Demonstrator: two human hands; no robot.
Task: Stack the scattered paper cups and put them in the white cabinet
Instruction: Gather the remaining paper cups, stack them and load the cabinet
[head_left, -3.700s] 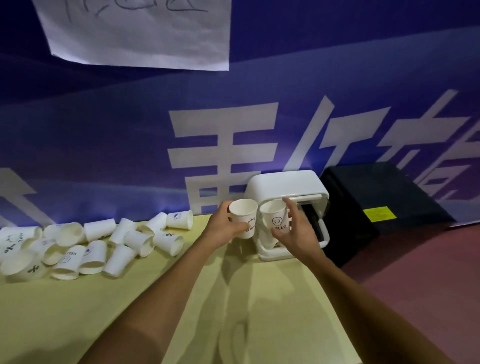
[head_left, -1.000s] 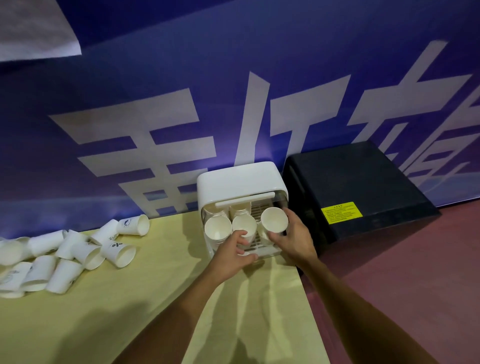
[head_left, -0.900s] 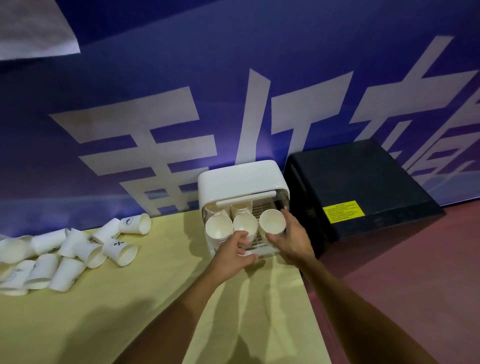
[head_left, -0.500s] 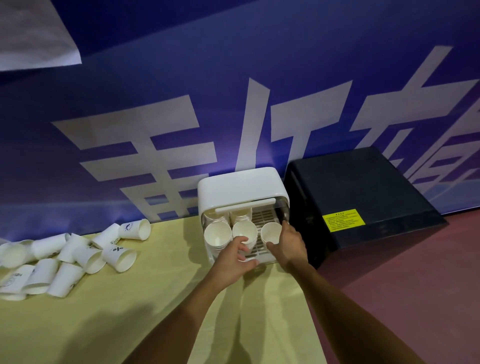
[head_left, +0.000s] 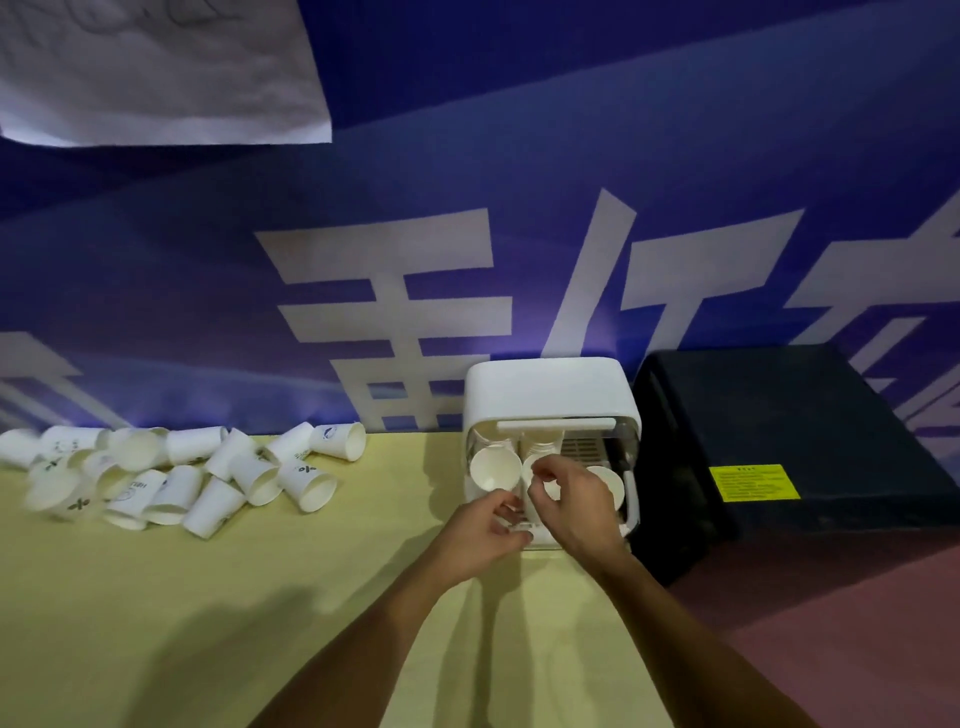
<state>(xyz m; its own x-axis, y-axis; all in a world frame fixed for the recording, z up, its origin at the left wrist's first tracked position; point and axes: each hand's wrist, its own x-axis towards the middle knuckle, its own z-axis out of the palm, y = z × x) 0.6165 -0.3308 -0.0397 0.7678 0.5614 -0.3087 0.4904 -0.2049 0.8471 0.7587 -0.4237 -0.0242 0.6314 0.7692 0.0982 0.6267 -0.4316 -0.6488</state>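
Note:
The white cabinet (head_left: 550, 397) stands open at the table's back right. Three paper cups lie on their sides in its front row, mouths toward me: a left cup (head_left: 492, 467), a middle cup (head_left: 531, 466) mostly behind my fingers, and a right cup (head_left: 613, 483). More cups show behind them. My right hand (head_left: 576, 506) is at the middle cup, thumb and forefinger pinching its rim. My left hand (head_left: 480, 535) hovers just below the left cup at the cabinet's front lip, its fingers loosely curled and holding nothing. Several scattered cups (head_left: 208, 478) lie in a heap at the table's back left.
The yellow table (head_left: 260, 597) ends just right of the cabinet. A black box (head_left: 779, 441) with a yellow label stands beyond that edge, over a reddish floor. A blue banner forms the back wall, with a white paper sheet (head_left: 156, 67) pinned at top left.
My right hand has let go of the right cup, now lying in the cabinet, and moved left to the middle cup. My left hand has come off the middle cup and dropped lower.

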